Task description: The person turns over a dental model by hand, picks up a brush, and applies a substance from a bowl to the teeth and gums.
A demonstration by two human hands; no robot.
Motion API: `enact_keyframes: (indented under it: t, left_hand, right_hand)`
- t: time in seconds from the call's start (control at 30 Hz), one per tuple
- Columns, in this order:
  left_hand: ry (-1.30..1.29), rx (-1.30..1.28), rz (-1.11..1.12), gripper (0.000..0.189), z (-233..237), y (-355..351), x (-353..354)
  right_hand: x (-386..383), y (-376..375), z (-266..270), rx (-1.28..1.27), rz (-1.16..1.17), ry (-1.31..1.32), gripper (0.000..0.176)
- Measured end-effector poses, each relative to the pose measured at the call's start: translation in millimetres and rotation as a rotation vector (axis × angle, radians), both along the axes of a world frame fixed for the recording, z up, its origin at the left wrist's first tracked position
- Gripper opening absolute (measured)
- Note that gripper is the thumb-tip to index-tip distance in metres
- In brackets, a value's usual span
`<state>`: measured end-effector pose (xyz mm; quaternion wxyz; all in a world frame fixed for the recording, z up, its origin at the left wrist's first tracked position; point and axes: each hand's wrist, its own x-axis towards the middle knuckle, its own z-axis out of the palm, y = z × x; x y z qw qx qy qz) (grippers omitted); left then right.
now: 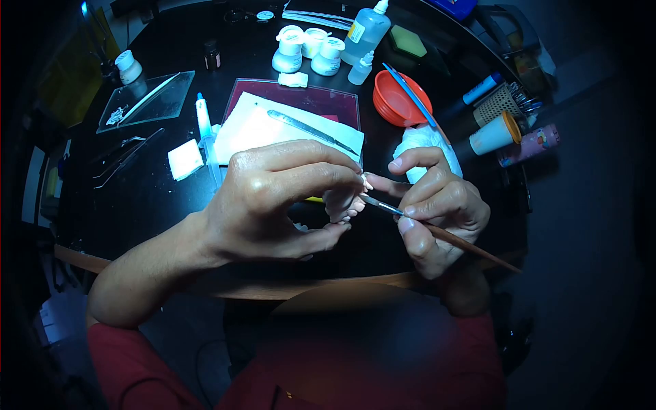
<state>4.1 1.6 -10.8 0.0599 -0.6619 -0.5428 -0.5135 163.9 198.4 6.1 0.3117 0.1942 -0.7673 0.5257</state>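
My left hand (266, 184) is closed around a pinkish-white dental model (338, 205) with a row of teeth on its right side. The fingers cover much of the model. In my right hand (447, 205) is a thin brush (471, 247) with a brown wooden handle and metal ferrule, pinched between thumb and fingers. The brush tip points left and meets the teeth or lies very close to them. My right index finger reaches toward the model's upper edge. Behind the hands, a scalpel (307, 130) lies on a folded white paper (242, 133).
Orange bowls (386, 109) stand at the right with a blue brush across them, beside crumpled tissue (420, 143). White jars (288, 51) and a clear bottle (369, 34) are at the back. Left are a syringe (203, 119), a glass slab (164, 102) and tweezers (130, 157).
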Motion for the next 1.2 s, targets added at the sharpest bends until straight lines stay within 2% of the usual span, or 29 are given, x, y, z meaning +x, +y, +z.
enact_keyframes:
  t: [0.13, 0.2, 0.23, 0.43, 0.53, 0.57, 0.63, 0.93, 1.2]
  left_hand:
    - [-0.001, -0.007, -0.001, 0.046, -1.0, -0.1, -0.9]
    - [-0.004, -0.01, -0.004, 0.045, -1.8, 0.0, -1.2]
    - [-0.002, -0.007, -0.004, 0.045, -1.9, 0.4, -1.4]
    - [-0.005, 0.012, 0.002, 0.044, -3.3, 1.7, -0.6]
    - [-0.001, 0.011, 0.004, 0.044, -2.8, 1.3, -0.6]
    - [0.001, 0.01, 0.005, 0.044, -2.6, 1.1, -0.5]
    - [0.002, 0.009, 0.006, 0.044, -2.7, 0.8, -0.5]
    - [0.007, 0.01, 0.003, 0.045, -0.9, 0.6, -0.6]
    - [0.01, 0.009, 0.01, 0.046, 0.5, -0.1, 0.2]
  right_hand:
    - [-1.0, 1.6, 0.2, 0.071, 0.003, 0.028, 0.018]
    - [0.8, 5.0, 0.7, 0.12, 0.021, 0.005, 0.009]
    - [1.6, 6.5, 0.8, 0.145, 0.03, -0.007, 0.014]
    - [0.7, 7.3, 1.9, 0.139, 0.05, -0.004, 0.016]
    - [1.9, 6.8, 1.8, 0.122, 0.051, -0.018, 0.017]
    - [1.9, 5.6, 1.8, 0.098, 0.039, -0.009, 0.01]
    - [1.0, 2.3, 1.6, 0.049, 0.016, 0.009, 0.017]
    - [2.4, -1.3, -1.9, -0.11, 0.016, -0.01, 0.013]
    - [0.7, -1.1, -1.0, -0.074, 0.013, -0.022, 0.012]
